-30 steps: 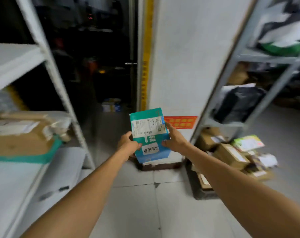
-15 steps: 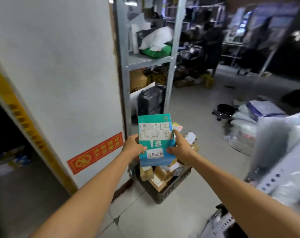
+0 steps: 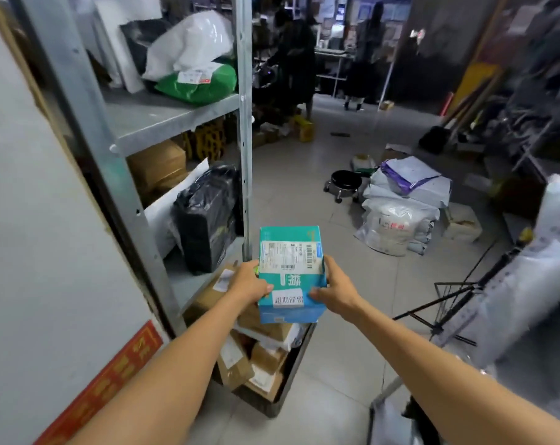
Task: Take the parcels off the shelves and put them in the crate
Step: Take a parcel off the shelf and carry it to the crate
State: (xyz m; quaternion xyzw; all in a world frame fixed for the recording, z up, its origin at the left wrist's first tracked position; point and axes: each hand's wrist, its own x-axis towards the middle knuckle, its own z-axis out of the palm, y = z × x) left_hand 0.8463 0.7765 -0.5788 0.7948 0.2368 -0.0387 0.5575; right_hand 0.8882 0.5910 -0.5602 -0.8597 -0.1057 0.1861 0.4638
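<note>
1. Left grip (image 3: 251, 285) and right grip (image 3: 334, 292) clamp a teal box (image 3: 291, 271) between them. Their fingers curl on its side edges and their thumbs lie on its labelled top.
2. The box's long axis points away from the person, and both grips are about equally near to it.
3. Directly below the box and slightly left, a dark crate (image 3: 293, 374) sits on the floor, piled with cardboard parcels (image 3: 265, 358). The coming move is probably straight down.
4. Farther off on the left, metal shelves (image 3: 176, 120) carry a black wrapped parcel (image 3: 208, 220) and, higher up, a green bag (image 3: 198, 85).
</note>
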